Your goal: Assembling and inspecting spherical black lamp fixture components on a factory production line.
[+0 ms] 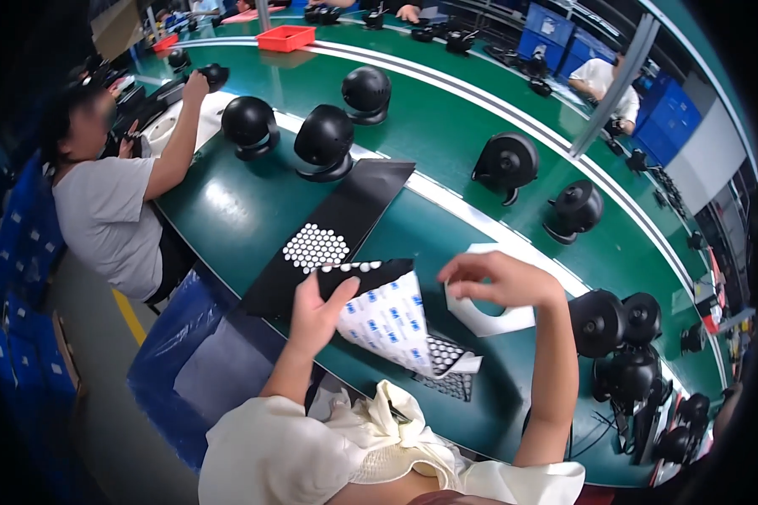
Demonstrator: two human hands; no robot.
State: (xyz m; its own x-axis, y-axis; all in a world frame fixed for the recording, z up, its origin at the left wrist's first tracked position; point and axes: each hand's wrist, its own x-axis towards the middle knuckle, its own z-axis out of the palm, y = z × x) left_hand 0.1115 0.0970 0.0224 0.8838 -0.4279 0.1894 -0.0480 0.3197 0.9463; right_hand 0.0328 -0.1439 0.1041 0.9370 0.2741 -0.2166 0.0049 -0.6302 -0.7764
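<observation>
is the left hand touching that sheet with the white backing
Touching. The head view shows the left hand with its thumb and fingers pinching the upper edge of the peeled-back sheet, no gap between them.

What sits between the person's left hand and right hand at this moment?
In the head view, a curled sticker sheet with white printed backing spans the gap: the left hand grips its edge, and the right hand pinches above a white ring-shaped piece.

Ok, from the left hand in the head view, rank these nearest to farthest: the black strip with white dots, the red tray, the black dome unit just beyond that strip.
From the left hand:
1. Black strip with white dots, just ahead on the green belt, almost at the fingertips.
2. Black dome unit, farther up, past the strip's far end.
3. Red tray, farthest, near the picture's top.
</observation>
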